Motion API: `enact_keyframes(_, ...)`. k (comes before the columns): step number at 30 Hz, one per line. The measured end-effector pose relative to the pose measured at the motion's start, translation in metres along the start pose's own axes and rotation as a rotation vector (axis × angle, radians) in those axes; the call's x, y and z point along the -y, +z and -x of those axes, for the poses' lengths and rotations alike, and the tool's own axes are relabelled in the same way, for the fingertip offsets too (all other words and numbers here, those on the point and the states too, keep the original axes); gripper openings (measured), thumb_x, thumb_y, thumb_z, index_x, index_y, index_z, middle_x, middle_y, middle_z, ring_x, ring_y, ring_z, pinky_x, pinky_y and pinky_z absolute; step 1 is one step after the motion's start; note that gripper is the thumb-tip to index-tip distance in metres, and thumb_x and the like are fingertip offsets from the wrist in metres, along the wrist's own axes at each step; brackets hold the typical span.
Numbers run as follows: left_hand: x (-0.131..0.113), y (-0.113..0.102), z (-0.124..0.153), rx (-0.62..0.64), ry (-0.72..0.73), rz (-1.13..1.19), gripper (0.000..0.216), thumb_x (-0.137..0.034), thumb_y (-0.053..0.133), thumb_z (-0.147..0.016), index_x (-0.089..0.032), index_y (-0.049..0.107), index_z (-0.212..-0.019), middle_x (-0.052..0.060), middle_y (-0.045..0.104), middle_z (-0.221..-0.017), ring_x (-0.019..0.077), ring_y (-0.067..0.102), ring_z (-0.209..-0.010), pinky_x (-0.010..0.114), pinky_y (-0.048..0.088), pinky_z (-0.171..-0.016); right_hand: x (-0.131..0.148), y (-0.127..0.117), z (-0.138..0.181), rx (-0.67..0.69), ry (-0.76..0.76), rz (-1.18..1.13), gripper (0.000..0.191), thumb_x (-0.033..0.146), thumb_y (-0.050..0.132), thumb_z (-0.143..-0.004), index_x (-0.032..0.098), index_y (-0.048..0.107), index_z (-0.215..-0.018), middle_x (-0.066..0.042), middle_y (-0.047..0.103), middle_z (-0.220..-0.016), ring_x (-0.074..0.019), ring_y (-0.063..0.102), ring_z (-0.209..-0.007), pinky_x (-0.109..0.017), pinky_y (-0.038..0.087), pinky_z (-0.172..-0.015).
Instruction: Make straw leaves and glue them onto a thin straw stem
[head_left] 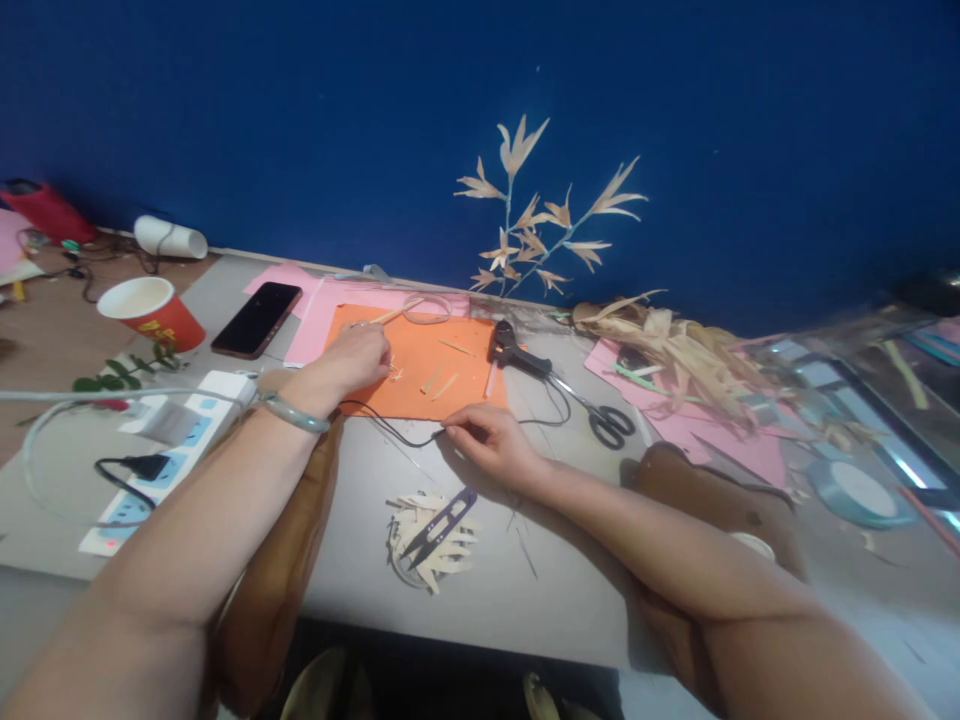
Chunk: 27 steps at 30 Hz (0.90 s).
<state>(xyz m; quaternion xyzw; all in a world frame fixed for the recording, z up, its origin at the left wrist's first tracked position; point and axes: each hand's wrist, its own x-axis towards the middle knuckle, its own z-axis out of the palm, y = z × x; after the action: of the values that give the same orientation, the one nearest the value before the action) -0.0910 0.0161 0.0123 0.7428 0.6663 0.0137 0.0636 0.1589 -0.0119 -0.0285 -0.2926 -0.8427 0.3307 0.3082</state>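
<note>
My left hand (pixel 358 358) rests closed on an orange paper sheet (pixel 450 375), its fingers pinched round a thin pale strip (pixel 391 316) that points away from me. My right hand (pixel 487 438) lies on the grey table at the sheet's near edge, fingers curled and pinching the black cord (pixel 397 430) that runs to the glue gun (pixel 517 350). Small pale leaf pieces (pixel 442 384) lie on the orange sheet. A black thread snip (pixel 441 524) sits on a pile of cut leaf pieces (pixel 427 545) near me.
Black scissors (pixel 607 420), dried husks (pixel 675 345) on pink paper and a blue tape roll (pixel 855 492) lie to the right. Phone (pixel 256 318), red paper cup (pixel 152 311) and white power strip (pixel 172 440) sit left. A leaf branch (pixel 536 225) hangs on the blue wall.
</note>
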Motion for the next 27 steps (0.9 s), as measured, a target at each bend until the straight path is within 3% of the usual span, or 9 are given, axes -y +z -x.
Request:
enact_keyframes(6, 0.0, 0.0, -0.002, 0.04, -0.013, -0.077, 0.026, -0.023, 0.05, -0.081, -0.014, 0.075, -0.084, 0.015, 0.067, -0.095, 0.0283, 0.06, -0.095, 0.036, 0.043, -0.086, -0.001, 0.001, 0.0, -0.002, -0.005, 0.003, 0.013, 0.022, 0.057, -0.087, 0.018, 0.068, -0.082, -0.003, 0.071, -0.074, -0.0132, 0.064, -0.067, -0.026, 0.048, -0.066)
enact_keyframes(11, 0.0, -0.007, -0.001, -0.067, -0.114, -0.013, 0.024, -0.022, 0.057, -0.074, -0.015, 0.076, -0.088, 0.014, 0.067, -0.098, 0.0311, 0.059, -0.101, 0.04, 0.043, -0.089, -0.001, 0.0, 0.0, 0.006, -0.005, -0.002, 0.012, 0.021, 0.058, -0.086, 0.018, 0.068, -0.081, -0.003, 0.071, -0.074, -0.013, 0.063, -0.067, -0.026, 0.047, -0.066)
enact_keyframes(18, -0.009, -0.01, 0.007, 0.027, 0.032, 0.124, 0.016, -0.02, 0.061, -0.067, -0.018, 0.074, -0.075, 0.008, 0.07, -0.084, 0.0262, 0.062, -0.089, 0.035, 0.045, -0.083, -0.002, 0.0, 0.0, 0.016, -0.003, -0.015, 0.012, 0.021, 0.057, -0.087, 0.018, 0.068, -0.082, -0.003, 0.071, -0.075, -0.0134, 0.064, -0.068, -0.027, 0.048, -0.067)
enact_keyframes(27, -0.016, 0.005, -0.002, 0.013, 0.075, -0.134, 0.027, -0.015, 0.046, -0.077, -0.012, 0.073, -0.079, 0.014, 0.069, -0.082, 0.0258, 0.063, -0.081, 0.036, 0.044, -0.075, -0.002, 0.001, 0.0, 0.014, -0.001, -0.019, 0.012, 0.02, 0.059, -0.086, 0.017, 0.069, -0.082, -0.003, 0.071, -0.074, -0.013, 0.064, -0.067, -0.025, 0.047, -0.066)
